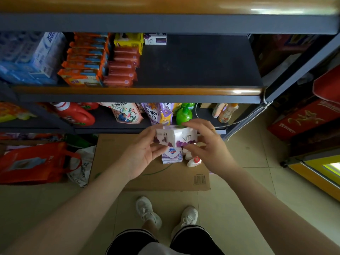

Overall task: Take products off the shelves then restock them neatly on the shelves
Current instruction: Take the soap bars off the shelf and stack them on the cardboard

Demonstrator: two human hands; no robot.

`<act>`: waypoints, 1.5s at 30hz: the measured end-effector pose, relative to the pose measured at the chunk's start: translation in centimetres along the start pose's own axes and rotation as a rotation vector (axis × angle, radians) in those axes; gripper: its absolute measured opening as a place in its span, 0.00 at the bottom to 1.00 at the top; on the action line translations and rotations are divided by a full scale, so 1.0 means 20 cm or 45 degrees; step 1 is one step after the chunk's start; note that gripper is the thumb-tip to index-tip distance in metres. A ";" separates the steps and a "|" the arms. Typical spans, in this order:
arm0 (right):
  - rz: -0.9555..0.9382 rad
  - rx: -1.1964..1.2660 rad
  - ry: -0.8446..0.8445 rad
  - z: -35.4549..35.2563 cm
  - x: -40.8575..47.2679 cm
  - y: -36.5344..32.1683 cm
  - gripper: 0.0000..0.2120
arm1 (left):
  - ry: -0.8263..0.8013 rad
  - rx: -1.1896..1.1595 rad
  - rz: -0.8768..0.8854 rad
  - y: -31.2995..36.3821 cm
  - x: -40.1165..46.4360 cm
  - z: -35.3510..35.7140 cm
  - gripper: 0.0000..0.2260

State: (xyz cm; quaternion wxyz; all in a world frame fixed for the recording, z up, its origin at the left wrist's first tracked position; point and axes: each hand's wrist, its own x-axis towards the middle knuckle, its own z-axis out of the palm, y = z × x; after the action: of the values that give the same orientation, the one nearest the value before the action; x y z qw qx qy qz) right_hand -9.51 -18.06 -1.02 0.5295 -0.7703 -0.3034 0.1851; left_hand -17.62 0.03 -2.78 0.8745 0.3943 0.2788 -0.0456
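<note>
At the centre of the frame we see the left hand [145, 151] and the right hand [207, 144] both grasping white-and-purple Lux soap boxes [176, 138], fingers curled round their ends, held in the air above a flattened cardboard sheet [165, 179] on the floor. Just below the boxes on that sheet lies a small stack of soap packs [172, 156]. In the upper middle, one more Lux box [155, 39] stands at the back of the dark shelf [198, 65], beside a yellow pack [128, 41]
</note>
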 end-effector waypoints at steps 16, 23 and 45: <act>0.480 0.800 -0.119 0.07 -0.03 0.09 0.27 | -0.109 0.655 0.492 0.05 -0.10 0.08 0.23; 0.272 0.376 -0.027 0.12 0.06 0.10 0.25 | -0.108 1.559 0.851 0.12 -0.11 -0.07 0.26; 0.881 0.184 -0.318 0.39 0.04 0.67 0.30 | 0.257 0.737 -0.514 -0.39 0.38 -0.44 0.12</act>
State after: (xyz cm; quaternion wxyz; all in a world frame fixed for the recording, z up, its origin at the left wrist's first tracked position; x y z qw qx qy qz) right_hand -9.97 -15.44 -16.37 0.4473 -0.7594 -0.0735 0.4666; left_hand -17.55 2.10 -16.55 0.6684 0.5649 0.4113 -0.2550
